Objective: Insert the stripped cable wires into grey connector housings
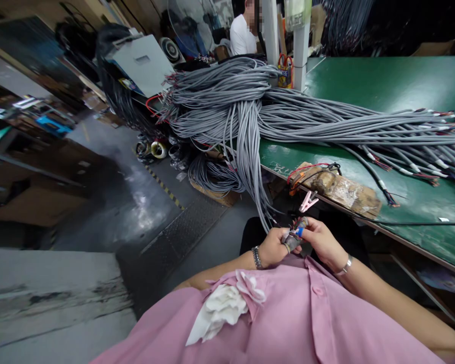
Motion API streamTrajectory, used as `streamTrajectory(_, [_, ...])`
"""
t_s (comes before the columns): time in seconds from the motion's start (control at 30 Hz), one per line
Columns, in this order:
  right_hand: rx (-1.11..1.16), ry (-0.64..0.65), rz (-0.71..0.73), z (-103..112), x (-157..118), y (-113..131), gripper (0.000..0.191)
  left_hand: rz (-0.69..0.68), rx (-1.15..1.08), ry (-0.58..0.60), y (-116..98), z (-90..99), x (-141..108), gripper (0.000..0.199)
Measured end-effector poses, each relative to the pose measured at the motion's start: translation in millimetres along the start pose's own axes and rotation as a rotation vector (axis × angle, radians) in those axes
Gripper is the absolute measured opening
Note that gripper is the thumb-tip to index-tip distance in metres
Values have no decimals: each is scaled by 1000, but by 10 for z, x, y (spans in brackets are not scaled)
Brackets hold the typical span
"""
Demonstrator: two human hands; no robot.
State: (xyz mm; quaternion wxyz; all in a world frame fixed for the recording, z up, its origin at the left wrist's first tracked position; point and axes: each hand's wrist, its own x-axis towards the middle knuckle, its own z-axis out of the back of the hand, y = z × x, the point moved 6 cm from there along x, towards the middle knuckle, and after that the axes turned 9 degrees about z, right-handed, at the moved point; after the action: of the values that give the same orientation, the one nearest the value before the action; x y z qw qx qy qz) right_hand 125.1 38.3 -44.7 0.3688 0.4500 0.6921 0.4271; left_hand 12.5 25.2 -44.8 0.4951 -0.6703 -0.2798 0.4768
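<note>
Both hands meet close in front of my body, just off the table edge. My left hand (276, 247) is closed round the ends of several grey cables (252, 151) that hang down from the table. My right hand (326, 244) is closed too, its thumb and forefinger pinching at the thin reddish wire ends that stick out between the hands. Grey wrappings cover some fingertips, and a blue band (299, 231) sits at the right thumb tip. Fine detail of the wires is hidden by the fingers.
A big pile of grey cables (326, 119) lies across the green table (371, 76). At its near edge are a taped wooden block (345, 189) and a pink clip (308, 201). Cable coils (216, 174) rest low on the left. A person in white (243, 35) sits behind.
</note>
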Motion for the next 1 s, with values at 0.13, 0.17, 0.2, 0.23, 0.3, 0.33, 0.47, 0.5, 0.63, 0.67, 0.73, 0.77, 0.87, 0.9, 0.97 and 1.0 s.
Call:
streamTrajectory(0.13, [7, -27, -7, -43, 54, 31, 33, 41, -138, -136, 71, 54, -6, 43])
streamTrajectory(0.17, [21, -58, -2, -36, 61, 48, 34, 59, -200, -182, 82, 74, 1, 44])
streamTrajectory(0.2, [33, -89, 5, -27, 64, 67, 34, 70, -262, -222, 86, 92, 8, 45])
streamTrajectory(0.23, [43, -114, 16, -19, 64, 86, 34, 72, -323, -256, 85, 107, 16, 44])
streamTrajectory(0.3, [65, -124, 42, -23, 57, 117, 33, 58, -433, -301, 74, 127, 30, 42])
streamTrajectory(0.33, [80, -109, 55, -37, 53, 127, 32, 52, -476, -315, 71, 132, 36, 41])
streamTrajectory(0.47, [154, -58, 93, -90, 35, 133, 27, 52, -540, -340, 79, 136, 41, 41])
streamTrajectory(0.5, [165, -51, 89, -98, 34, 124, 26, 59, -512, -305, 78, 117, 46, 41])
streamTrajectory(0.63, [114, 32, 38, -138, 60, 69, 28, 123, -355, -33, 80, -19, 68, 45])
streamTrajectory(0.67, [94, 60, 28, -147, 75, 55, 29, 135, -339, 4, 84, -32, 68, 46])
streamTrajectory(0.73, [68, 76, 17, -132, 112, 21, 32, 139, -348, -15, 89, -3, 68, 46])
streamTrajectory(0.77, [52, 53, 19, -102, 132, 4, 34, 131, -366, -57, 89, 29, 66, 46])
streamTrajectory(0.87, [-20, -74, 41, 30, 156, -38, 40, 91, -419, -196, 88, 123, 47, 45])
streamTrajectory(0.9, [-45, -101, 43, 60, 146, -46, 42, 79, -418, -227, 85, 143, 37, 44])
streamTrajectory(0.97, [-96, -100, 41, 70, 113, -35, 41, 59, -376, -262, 76, 164, 18, 44])
streamTrajectory(1.0, [-127, -84, 43, 56, 96, -12, 39, 51, -342, -269, 72, 166, 11, 43])
